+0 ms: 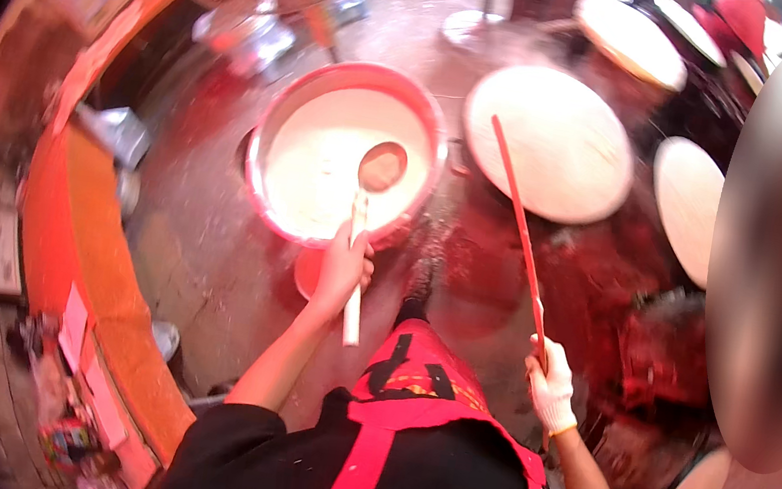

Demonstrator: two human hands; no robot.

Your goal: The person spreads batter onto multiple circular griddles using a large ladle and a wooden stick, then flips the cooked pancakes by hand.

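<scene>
My bare left hand (pixel 343 268) grips the pale handle of a ladle (pixel 383 166). The ladle's round bowl is over the pale liquid (pixel 314 149) in a big round tub (pixel 262 206) with a reddish rim; I cannot tell whether it touches the liquid. My right hand (pixel 552 381), in a white work glove, holds a long thin reddish stick (pixel 525 238). The stick points forward, its far tip appearing over a large pale round disc (pixel 550 143) right of the tub. Whether tip and disc touch is unclear.
More pale round discs (pixel 630 41) stand at the back right, with another (pixel 689 205) farther right. A blurred oval hides the right edge. An orange ledge (pixel 111 240) curves along the left. A small red container (pixel 308 269) sits below the tub. Shiny metal items (pixel 248 33) lie back left.
</scene>
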